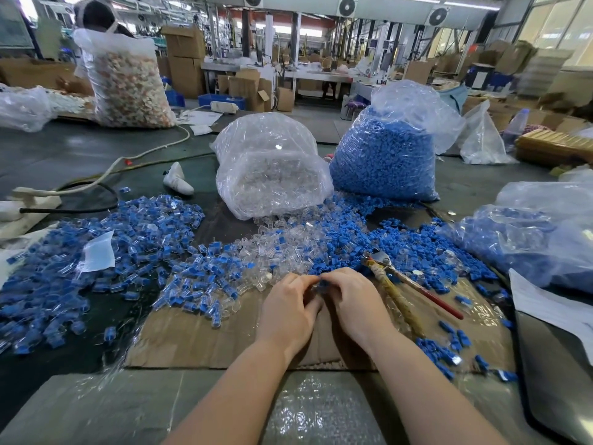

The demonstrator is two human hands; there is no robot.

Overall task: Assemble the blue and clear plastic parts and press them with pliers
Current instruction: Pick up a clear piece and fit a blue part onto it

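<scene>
**A:** Worktop [80, 149] status, left to right?

**B:** Far left: power strip [30, 195] with a black cable. Next, a wide spread of assembled blue-and-clear pieces [106, 252] with a slip of white paper [98, 252] lying on it. Behind that, a white shoe [178, 179].

**A:** Middle?

**B:** Bag of clear parts [269, 168], mouth facing the camera, loose clear parts [279, 242] spilled in front. Just beside it on the right, a bag of blue parts [390, 155], upright, with loose blue parts [369, 245] piled at its base. Flattened cardboard sheet [199, 342] lies under the near edge of the heaps.

**A:** Hands?

**B:** Left hand [288, 308] and right hand [356, 303] meet over the cardboard, backs up. Both sets of fingers are curled and pinch a small blue piece [322, 285] between them. Only a sliver of it shows. Can't tell whether a clear part is already on it.

**A:** Pliers?

**B:** Pliers [401, 284] lie on the worktop just right of the right hand, untouched. Head rests at the blue heap, handles splayed toward the camera, one wrapped in tan tape, one red.

**A:** Far right?

**B:** A few loose blue pieces on the cardboard's right end, another clear bag [529, 239] holding blue-and-clear pieces, a white sheet [552, 309] in front of it.
</scene>
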